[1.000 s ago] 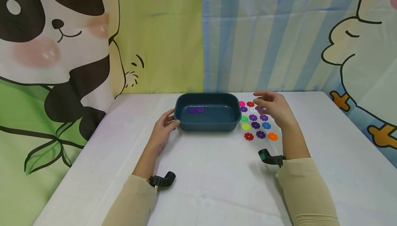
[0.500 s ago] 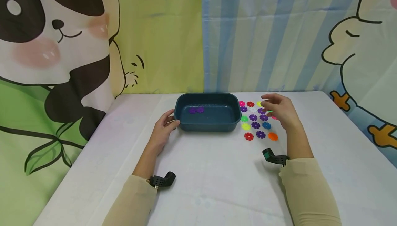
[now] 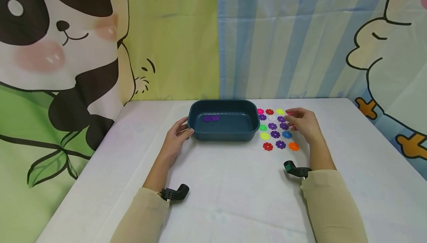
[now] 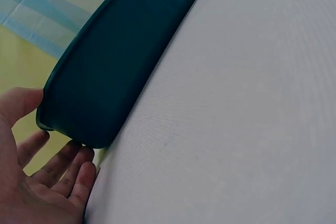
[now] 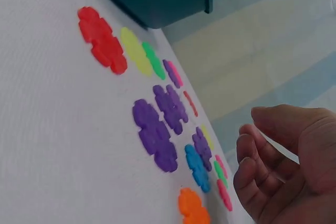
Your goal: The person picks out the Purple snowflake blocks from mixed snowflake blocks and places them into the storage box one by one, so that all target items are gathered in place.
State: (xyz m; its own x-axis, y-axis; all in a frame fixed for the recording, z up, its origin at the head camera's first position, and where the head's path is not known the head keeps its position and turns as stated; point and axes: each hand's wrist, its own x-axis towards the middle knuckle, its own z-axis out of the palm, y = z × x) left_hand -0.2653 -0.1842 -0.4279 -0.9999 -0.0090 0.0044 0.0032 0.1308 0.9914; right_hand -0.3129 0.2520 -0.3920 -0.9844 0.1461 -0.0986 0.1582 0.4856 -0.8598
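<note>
A dark teal plastic basin (image 3: 223, 136) stands toward the back of the table, with purple flower-shaped plastic discs (image 3: 211, 118) lying inside. My left hand (image 3: 175, 139) holds the basin's left end, its thumb at the rim and its fingers below in the left wrist view. Right of the basin, several flower-shaped discs lie in loose rows, among them a red one (image 3: 268, 146), a blue one (image 3: 287, 135) and an orange one (image 5: 192, 205). My right hand (image 3: 304, 124) hovers over the right side of these rows, fingers loosely bent. Between its fingertips I see nothing in the right wrist view.
A white cloth covers the table (image 3: 227, 198). Behind it hang a striped curtain (image 3: 283, 43) and a yellow-green one (image 3: 173, 43). Black cameras are strapped to both wrists. A printed panda (image 3: 83, 50) fills the left backdrop.
My right hand has moved right and then lower over the discs, uncovering a yellow disc at the back. The left hand and the basin have stayed in place.
</note>
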